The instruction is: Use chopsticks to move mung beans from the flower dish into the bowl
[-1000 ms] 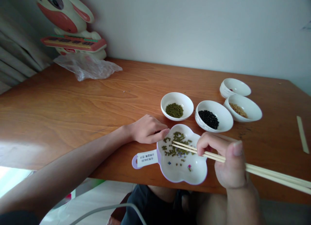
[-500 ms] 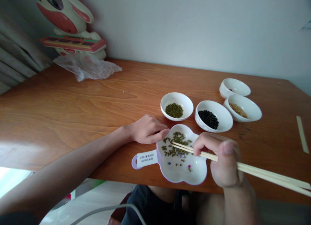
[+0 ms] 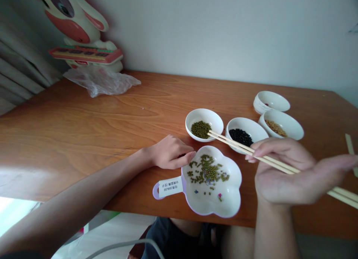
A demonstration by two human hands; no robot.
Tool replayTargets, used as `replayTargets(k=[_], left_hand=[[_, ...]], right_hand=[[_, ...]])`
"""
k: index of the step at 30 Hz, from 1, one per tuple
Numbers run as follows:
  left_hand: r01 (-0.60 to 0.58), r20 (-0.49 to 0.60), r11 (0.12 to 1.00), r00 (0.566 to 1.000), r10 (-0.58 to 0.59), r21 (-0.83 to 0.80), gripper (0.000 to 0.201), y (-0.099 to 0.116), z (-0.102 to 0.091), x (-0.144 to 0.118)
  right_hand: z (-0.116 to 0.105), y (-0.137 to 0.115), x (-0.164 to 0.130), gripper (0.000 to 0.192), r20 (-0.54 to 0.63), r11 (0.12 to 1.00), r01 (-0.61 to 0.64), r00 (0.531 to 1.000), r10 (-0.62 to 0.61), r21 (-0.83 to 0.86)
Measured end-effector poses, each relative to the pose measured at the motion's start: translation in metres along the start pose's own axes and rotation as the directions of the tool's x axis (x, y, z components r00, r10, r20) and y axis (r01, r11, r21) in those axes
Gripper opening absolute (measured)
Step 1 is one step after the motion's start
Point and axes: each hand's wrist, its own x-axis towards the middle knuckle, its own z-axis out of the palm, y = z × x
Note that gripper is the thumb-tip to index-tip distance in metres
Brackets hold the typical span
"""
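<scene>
My right hand [image 3: 288, 169] holds a pair of wooden chopsticks [image 3: 237, 146], their tips over the green beans [image 3: 200, 129] in the nearest-left white bowl [image 3: 214, 119]. Whether a bean sits between the tips is too small to tell. My left hand [image 3: 171, 152] rests on the table with its fingers curled, the thumb at the upper left rim of a flower-shaped dish [image 3: 231, 199] with a lilac edge and a labelled handle [image 3: 169, 187]. More green beans [image 3: 208, 171] lie scattered in that dish.
To the right stand a bowl of black beans [image 3: 241, 137], a bowl of pale tan pieces [image 3: 275, 128] and a bowl [image 3: 275, 101] with a little red content. A plastic bag [image 3: 103, 81] and a cow-shaped toy keyboard [image 3: 86, 55] sit back left. A pale strip [image 3: 350, 145] lies far right.
My right hand has raised the chopsticks from the flower-shaped dish and brought their tips up to the bowl of green beans. My left hand has stayed at the dish's rim.
</scene>
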Motion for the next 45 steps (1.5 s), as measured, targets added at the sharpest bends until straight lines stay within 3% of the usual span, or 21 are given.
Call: replayTargets(k=[2, 4, 8, 12, 17, 23, 33, 45], left_hand=[[-0.008, -0.01, 1.0, 1.0, 0.008, -0.006, 0.04, 0.0, 0.001, 0.0], [-0.009, -0.006, 1.0, 1.0, 0.009, -0.009, 0.039, 0.0, 0.001, 0.0], [0.006, 0.011, 1.0, 1.0, -0.006, 0.0, 0.038, 0.0, 0.0, 0.0], [-0.002, 0.001, 1.0, 1.0, 0.002, -0.005, 0.038, 0.001, -0.001, 0.0], [0.001, -0.006, 1.0, 1.0, -0.001, -0.008, 0.039, 0.0, 0.0, 0.001], [-0.011, -0.022, 1.0, 1.0, 0.01, -0.023, 0.039, 0.001, 0.0, 0.001], [-0.012, -0.019, 1.0, 1.0, 0.011, -0.01, 0.04, 0.001, 0.0, 0.001], [0.003, 0.004, 1.0, 1.0, -0.003, -0.007, 0.037, 0.001, -0.001, 0.001]], right_hand=[[0.007, 0.001, 0.001, 0.079, -0.015, 0.999, -0.034, 0.999, 0.034, 0.014], [0.008, 0.001, -0.001, 0.081, 0.049, 0.997, -0.071, 0.996, 0.071, 0.009], [-0.01, -0.006, -0.01, 0.084, 0.129, 0.992, -0.117, 0.984, 0.123, -0.046], [-0.028, -0.011, -0.018, 0.088, 0.271, 0.975, -0.19, 0.938, 0.215, -0.116], [-0.026, -0.002, -0.029, 0.085, 0.41, 0.962, -0.178, 0.877, 0.251, -0.208], [-0.017, 0.005, -0.035, 0.078, 0.427, 0.955, -0.161, 0.866, 0.258, -0.251], [-0.012, -0.007, -0.032, 0.074, 0.446, 0.956, -0.083, 0.871, 0.207, -0.281], [-0.015, -0.008, -0.032, 0.074, 0.406, 0.965, -0.074, 0.897, 0.175, -0.253]])
